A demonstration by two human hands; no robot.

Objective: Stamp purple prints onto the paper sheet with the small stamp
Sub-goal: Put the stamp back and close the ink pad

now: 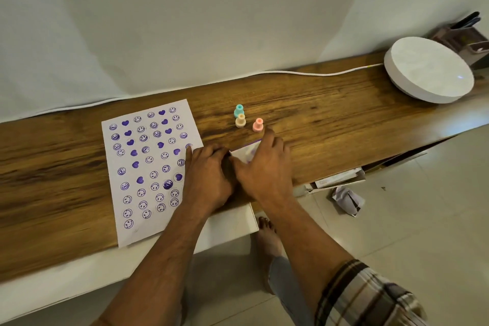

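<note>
A white paper sheet (148,167) lies on the wooden shelf (330,119), covered with several purple smiley and heart prints. Three small stamps stand right of it: a teal one (239,110), a cream one (240,121) and a pink one (257,124). Just right of the sheet, my left hand (209,177) and my right hand (264,167) meet over a small white, purple-stained pad or box (247,152). Both hands grip it; most of it is hidden under my fingers. I cannot tell whether a stamp is in either hand.
A round white disc-shaped device (428,69) with a white cable (304,73) sits at the shelf's far right, a brown holder (465,40) behind it. Papers (336,180) stick out below the shelf; a crumpled paper (346,200) lies on the tiled floor. My bare foot (267,235) stands below.
</note>
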